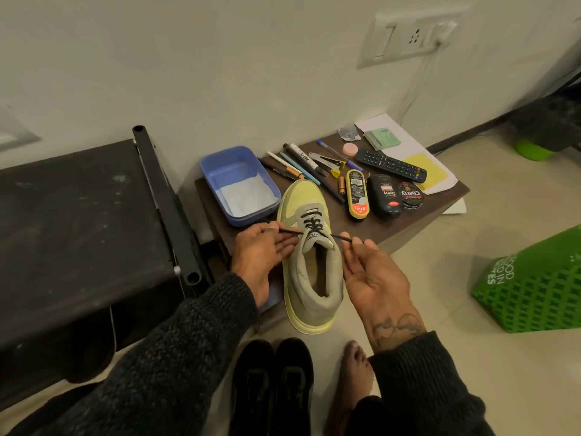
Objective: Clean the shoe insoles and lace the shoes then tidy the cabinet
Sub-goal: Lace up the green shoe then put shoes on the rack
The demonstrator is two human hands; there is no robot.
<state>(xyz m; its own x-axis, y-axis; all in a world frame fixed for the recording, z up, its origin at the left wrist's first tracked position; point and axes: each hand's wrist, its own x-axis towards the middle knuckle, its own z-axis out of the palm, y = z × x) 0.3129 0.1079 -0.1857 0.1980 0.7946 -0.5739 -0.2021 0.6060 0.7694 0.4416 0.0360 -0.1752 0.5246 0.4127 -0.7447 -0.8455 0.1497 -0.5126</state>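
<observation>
A pale yellow-green sneaker (309, 262) rests on the front edge of a low brown table (377, 228), toe pointing away from me. A black lace (311, 223) is threaded through its upper eyelets. My left hand (262, 250) pinches the left lace end beside the tongue. My right hand (367, 272), palm up, pinches the right lace end. Both ends are pulled out sideways.
A blue tub (240, 184) with white cloth sits left of the shoe. Pens, polish tins (385, 196), a remote (391, 165) and papers cover the table's back. A black pair of shoes (273, 382) lies on the floor by my bare foot. Green basket (534, 287) right, dark cabinet (78, 231) left.
</observation>
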